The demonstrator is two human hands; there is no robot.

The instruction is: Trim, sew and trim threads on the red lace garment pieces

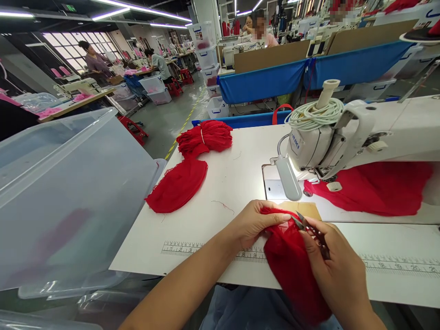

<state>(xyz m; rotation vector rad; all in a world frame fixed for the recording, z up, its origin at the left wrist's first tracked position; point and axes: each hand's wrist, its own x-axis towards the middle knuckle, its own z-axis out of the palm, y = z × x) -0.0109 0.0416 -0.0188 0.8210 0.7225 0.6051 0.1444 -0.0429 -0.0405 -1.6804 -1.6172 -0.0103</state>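
A piece of red fabric (292,256) hangs over the table's front edge toward my lap. My left hand (257,222) pinches its upper edge between thumb and fingers. In my right hand (332,256) is a pair of thread snips (318,238), gripped in the closed fingers. The snips' two pointed blades are parted at the fabric's upper edge, close to my left thumb. Whether a thread lies between the blades is too small to tell. Just behind my hands stands the white sewing machine (319,146), with more red fabric (381,188) lying under its arm.
On the white table (237,183) lie a folded red piece (178,185) and a tied red bundle (206,137). A printed ruler (182,248) runs along the front. Left of the table stands a large clear plastic bin (79,197). Several people work at machines farther back.
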